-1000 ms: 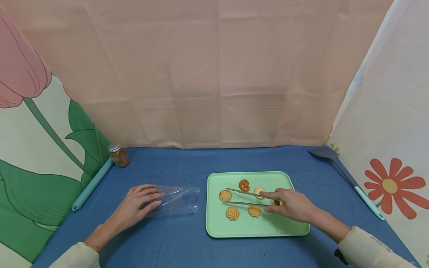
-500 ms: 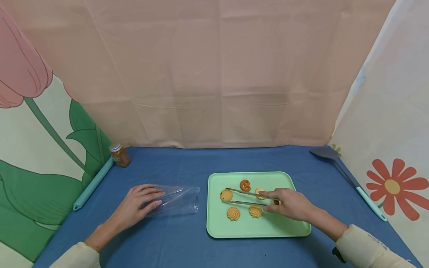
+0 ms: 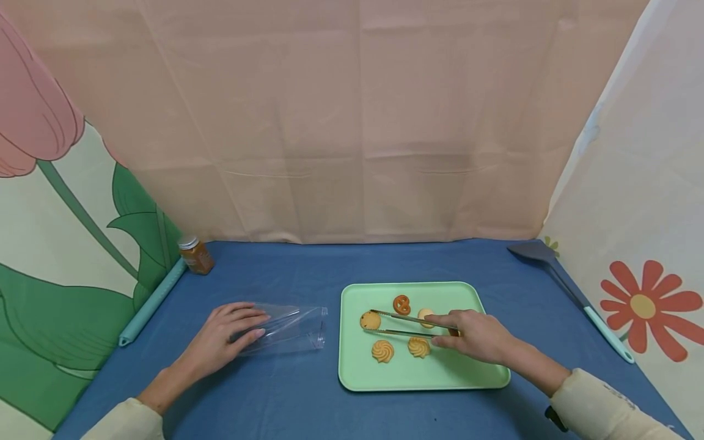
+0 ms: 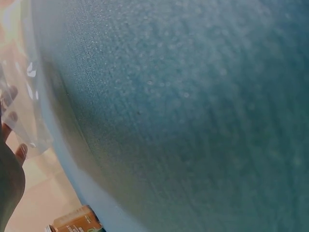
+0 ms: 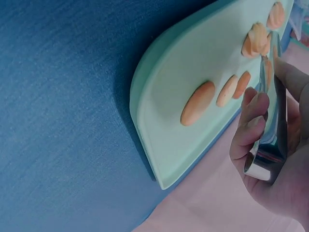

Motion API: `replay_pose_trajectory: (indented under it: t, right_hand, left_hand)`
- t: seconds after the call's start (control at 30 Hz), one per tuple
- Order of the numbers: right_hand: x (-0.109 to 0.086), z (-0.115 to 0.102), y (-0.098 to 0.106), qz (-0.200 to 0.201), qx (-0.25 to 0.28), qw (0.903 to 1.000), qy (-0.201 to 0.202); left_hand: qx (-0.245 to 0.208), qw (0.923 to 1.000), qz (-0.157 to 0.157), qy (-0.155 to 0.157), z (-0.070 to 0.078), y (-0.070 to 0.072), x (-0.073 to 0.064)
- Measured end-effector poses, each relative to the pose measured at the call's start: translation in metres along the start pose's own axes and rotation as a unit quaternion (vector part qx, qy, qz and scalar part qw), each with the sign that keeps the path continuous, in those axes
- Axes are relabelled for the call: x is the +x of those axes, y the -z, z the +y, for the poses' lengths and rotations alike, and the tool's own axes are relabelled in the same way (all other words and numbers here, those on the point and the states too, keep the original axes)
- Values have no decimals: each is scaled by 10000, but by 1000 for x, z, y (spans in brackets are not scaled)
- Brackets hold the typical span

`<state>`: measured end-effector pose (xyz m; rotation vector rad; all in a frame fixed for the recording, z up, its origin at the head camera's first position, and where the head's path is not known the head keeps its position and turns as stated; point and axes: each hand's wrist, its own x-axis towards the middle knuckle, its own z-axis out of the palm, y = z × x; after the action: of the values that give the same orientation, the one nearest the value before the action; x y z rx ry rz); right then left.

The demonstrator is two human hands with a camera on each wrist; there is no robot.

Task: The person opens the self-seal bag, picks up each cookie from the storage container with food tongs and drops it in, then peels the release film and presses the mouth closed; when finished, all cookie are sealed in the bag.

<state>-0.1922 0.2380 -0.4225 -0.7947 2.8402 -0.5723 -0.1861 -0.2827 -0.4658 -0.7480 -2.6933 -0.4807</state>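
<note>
My left hand (image 3: 228, 333) holds a clear plastic bag (image 3: 299, 330) at its left end, thumb and fingers spread apart at the bag. In the left wrist view, fingertips show behind the clear film. Metal tongs (image 3: 404, 333) are gripped between the thumb and fingers of my right hand (image 3: 473, 336). Their arms stand apart, with the tips on either side of a round cookie (image 3: 370, 319) on a light green tray (image 3: 354, 373). Around the tongs lie a pretzel (image 3: 401, 304), a pale round cookie (image 3: 425, 315) and two swirl cookies (image 3: 382, 351). My right hand partly hides another cookie.
A jar with a silver lid (image 3: 196, 255) stands at the back left, beside a teal roll (image 3: 151, 302) along the left edge. On the right lies a dark spatula (image 3: 566, 287) with a mint handle. A beige cloth wall (image 3: 357, 122) closes off the back.
</note>
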Motion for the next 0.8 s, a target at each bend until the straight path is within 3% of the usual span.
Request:
replay_pose_trajectory:
  t: [0.47, 0.8]
  right_hand:
    - [-3, 0, -3, 169, -36, 9999, 6]
    - [-4, -3, 1, 166, 159, 9997, 47]
  left_hand:
    - [-37, 10000, 20, -59, -1, -1, -1]
    - [-48, 9999, -100, 110, -1, 0, -1]
